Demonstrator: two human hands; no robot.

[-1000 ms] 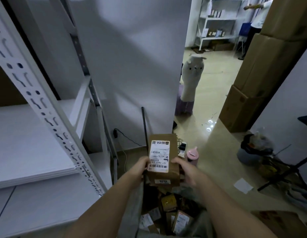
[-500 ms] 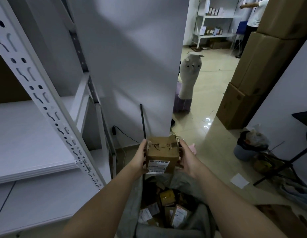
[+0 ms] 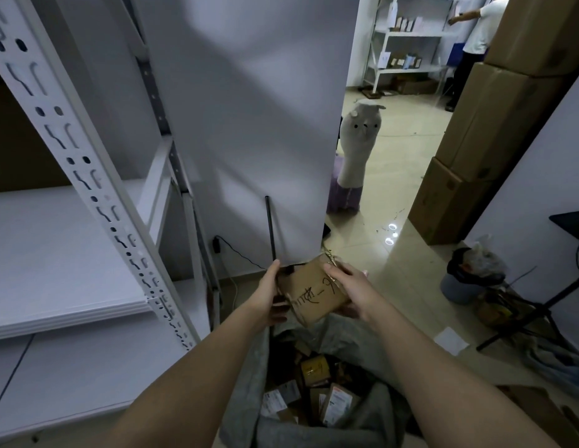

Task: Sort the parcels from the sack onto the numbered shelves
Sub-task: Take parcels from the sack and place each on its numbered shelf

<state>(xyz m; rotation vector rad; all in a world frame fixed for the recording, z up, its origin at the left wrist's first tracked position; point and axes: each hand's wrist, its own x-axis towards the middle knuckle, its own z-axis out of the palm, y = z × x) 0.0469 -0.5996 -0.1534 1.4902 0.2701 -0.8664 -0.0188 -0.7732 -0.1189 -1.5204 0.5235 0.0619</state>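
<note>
- Left hand (image 3: 269, 294): fingers curled round the left edge of a small brown cardboard parcel (image 3: 314, 291), thumb on top pointing away. Holding it.
- Right hand (image 3: 348, 287): fingers wrapped over the parcel's right edge, thumb lying on its top face. Also holding it, so one parcel, two hands.
- Parcel sits between the two palms, tilted, the corner nearest the camera lowest. Top face carries black handwritten marks, readable only as a scrawl ending in a dash and a digit. No printed label shows on that face.
- Parcel is in the air, directly above the open grey fabric sack (image 3: 246, 383) on the floor.
- Below the fingers, inside the sack: a heap of small brown parcels (image 3: 314, 396). At least five visible, three or so with white printed labels, one with yellow tape. Exact count cannot be told, as they overlap and the light is dim.
- Left of the left hand: white slotted-steel shelving rack (image 3: 87, 176), two white shelf boards in view, nothing on the visible parts. Shelf numbers not legible.
- Beyond the fingertips: thin black rod (image 3: 271, 227) leaning on the white wall.
- Far right of the right hand: stack of three large brown cartons (image 3: 482, 130).
- Past the doorway: a second white rack (image 3: 408, 33) with small items on it, and one other person in a white top (image 3: 482, 24).
</note>
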